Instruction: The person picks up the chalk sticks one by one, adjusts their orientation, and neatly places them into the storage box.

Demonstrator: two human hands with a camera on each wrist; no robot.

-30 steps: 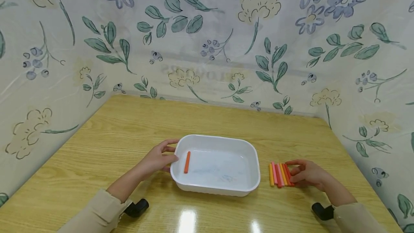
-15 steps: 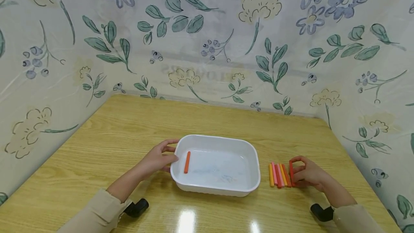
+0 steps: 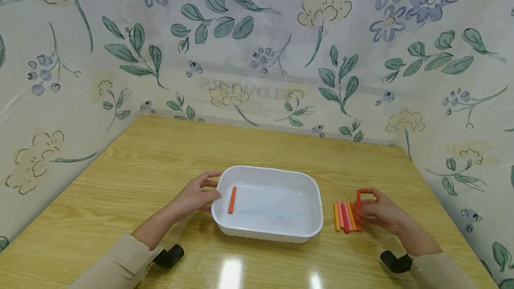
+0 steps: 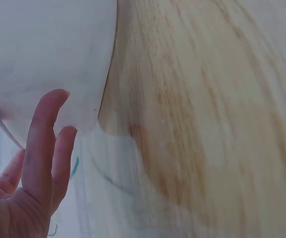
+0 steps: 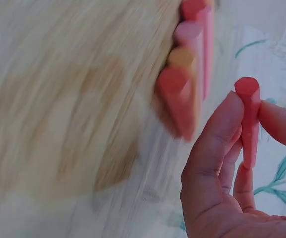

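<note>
My right hand [image 3: 381,212] pinches a red crayon [image 5: 250,124] between thumb and fingertips, raised over the right end of a row of crayons [image 3: 344,217]. That row lies side by side in yellow, pink, red and orange; in the right wrist view its blunt ends show close to the held crayon. A white plastic tray [image 3: 271,231] stands left of the row. At its left end my left hand [image 3: 198,196] grips the wall, thumb at the rim and fingers spread along the outside. One orange-red crayon [image 3: 232,200] lies inside the tray, near its left wall.
The wooden table [image 3: 172,146] carries everything. Flower-patterned sheeting [image 3: 257,48] rises behind it and along both sides. A black mount [image 3: 170,257] sits at the left wrist and another black mount [image 3: 395,262] at the right.
My right hand has drawn the red crayon off the right end of the row and lifted it, then shifted slightly left with it. The left hand and tray stay put.
</note>
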